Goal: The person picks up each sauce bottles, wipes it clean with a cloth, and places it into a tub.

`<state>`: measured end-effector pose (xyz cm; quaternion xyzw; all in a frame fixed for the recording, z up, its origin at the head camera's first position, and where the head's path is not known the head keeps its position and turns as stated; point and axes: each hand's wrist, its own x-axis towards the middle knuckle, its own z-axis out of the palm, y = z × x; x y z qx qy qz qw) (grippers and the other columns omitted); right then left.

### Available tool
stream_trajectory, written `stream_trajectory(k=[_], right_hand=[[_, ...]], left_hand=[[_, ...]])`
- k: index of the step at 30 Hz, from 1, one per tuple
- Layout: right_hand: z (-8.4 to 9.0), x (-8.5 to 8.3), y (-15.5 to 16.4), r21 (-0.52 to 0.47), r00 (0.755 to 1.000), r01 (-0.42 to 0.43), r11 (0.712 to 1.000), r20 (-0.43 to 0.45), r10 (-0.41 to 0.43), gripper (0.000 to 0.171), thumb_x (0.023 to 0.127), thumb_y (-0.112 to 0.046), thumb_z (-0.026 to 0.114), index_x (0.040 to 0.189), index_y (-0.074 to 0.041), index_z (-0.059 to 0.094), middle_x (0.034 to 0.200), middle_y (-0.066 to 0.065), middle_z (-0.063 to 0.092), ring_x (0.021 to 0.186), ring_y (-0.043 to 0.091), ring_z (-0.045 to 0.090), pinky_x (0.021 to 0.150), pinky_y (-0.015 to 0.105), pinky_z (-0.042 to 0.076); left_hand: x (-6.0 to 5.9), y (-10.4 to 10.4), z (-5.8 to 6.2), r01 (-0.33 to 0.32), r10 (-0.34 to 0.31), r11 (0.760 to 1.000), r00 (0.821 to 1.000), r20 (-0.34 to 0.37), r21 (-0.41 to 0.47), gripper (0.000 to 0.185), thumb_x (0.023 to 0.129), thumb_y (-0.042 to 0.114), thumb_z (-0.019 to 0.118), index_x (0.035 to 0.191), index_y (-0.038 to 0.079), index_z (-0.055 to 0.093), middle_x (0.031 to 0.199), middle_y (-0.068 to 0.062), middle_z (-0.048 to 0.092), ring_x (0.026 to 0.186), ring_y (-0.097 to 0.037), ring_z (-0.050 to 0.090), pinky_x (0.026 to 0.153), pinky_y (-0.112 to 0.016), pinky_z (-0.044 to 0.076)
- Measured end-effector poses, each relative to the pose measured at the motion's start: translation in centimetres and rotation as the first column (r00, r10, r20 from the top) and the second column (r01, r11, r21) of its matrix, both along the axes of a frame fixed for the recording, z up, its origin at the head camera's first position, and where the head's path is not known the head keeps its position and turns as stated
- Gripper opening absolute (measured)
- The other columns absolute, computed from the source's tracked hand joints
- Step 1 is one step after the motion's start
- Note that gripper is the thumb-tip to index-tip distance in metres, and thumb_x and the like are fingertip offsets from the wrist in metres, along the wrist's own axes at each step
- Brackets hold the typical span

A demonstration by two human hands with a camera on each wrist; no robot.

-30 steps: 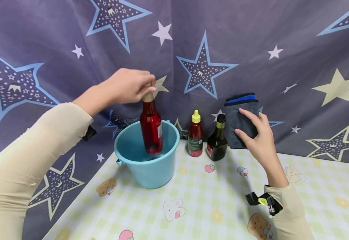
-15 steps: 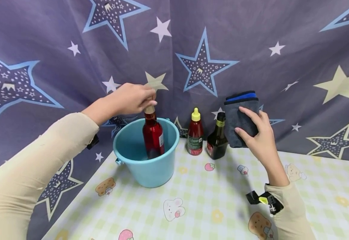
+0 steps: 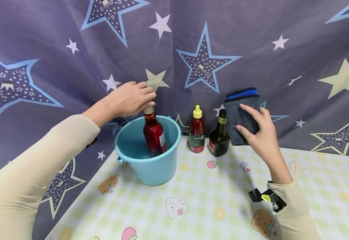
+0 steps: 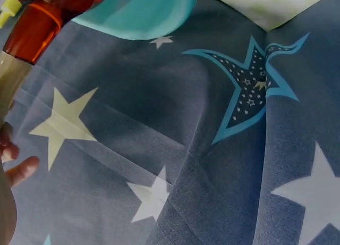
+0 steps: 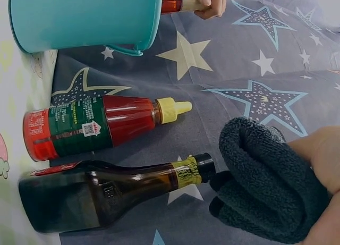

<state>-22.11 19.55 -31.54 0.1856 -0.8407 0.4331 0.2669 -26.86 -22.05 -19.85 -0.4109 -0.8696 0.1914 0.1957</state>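
Note:
My left hand [image 3: 138, 99] grips the tan cap of a red glass bottle [image 3: 154, 135], which stands slightly tilted inside a light blue bucket [image 3: 150, 168]. The left wrist view shows the bottle's neck [image 4: 32, 32] and the bucket's rim [image 4: 138, 11] above the backdrop. The right wrist view catches that hand [image 5: 211, 0] at the bottle's top. My right hand [image 3: 259, 133] holds a folded dark grey cloth [image 3: 241, 115] with a blue layer, raised just right of the two table bottles. The same cloth [image 5: 265, 186] fills the right wrist view's corner.
A red sauce bottle with a yellow cap [image 3: 196, 133] and a dark brown bottle [image 3: 219, 140] stand side by side between the bucket and the cloth, against the star-patterned curtain [image 3: 204, 50]. The checked tablecloth [image 3: 210, 206] spreads toward me.
My left hand has lowered the red bottle deeper into the bucket. The right hand with the cloth has stayed nearly still.

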Motion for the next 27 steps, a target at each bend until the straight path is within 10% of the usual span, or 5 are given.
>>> stream_trajectory(k=[14, 21, 27], right_hand=[[0.7, 0.2, 0.9, -0.032, 1.0, 0.014, 0.999, 0.025, -0.014, 0.067, 0.089, -0.002, 0.077, 0.148, -0.027, 0.055, 0.147, 0.023, 0.042, 0.115, 0.041, 0.053, 0.088, 0.056, 0.046], [0.9, 0.1, 1.0, -0.029, 0.999, 0.036, 0.999, 0.021, -0.035, 0.067, 0.089, -0.005, 0.078, 0.147, -0.03, 0.055, 0.146, 0.02, 0.044, 0.116, 0.037, 0.053, 0.088, 0.04, 0.043], [1.0, 0.1, 1.7, -0.016, 0.998, 0.062, 0.998, 0.026, -0.061, 0.067, 0.09, -0.006, 0.077, 0.148, -0.032, 0.055, 0.147, 0.019, 0.044, 0.116, 0.036, 0.053, 0.083, 0.024, 0.04]], left_hand=[[-0.1, 0.2, 0.2, -0.003, 0.001, 0.998, 1.0, -0.025, -0.066, 0.024, 0.105, 0.029, 0.052, 0.111, 0.008, 0.062, 0.104, -0.013, 0.062, 0.096, -0.032, 0.055, 0.076, -0.046, 0.051], [0.9, 1.3, 0.3, 0.037, -0.028, 0.997, 0.994, -0.108, 0.075, 0.026, 0.104, 0.031, 0.054, 0.107, 0.006, 0.06, 0.105, -0.016, 0.06, 0.095, -0.033, 0.056, 0.074, -0.047, 0.049], [2.6, 6.8, 1.9, 0.055, -0.01, 0.964, 0.985, -0.17, 0.262, 0.033, 0.107, 0.035, 0.049, 0.107, 0.005, 0.06, 0.101, -0.015, 0.058, 0.092, -0.033, 0.053, 0.075, -0.047, 0.048]])
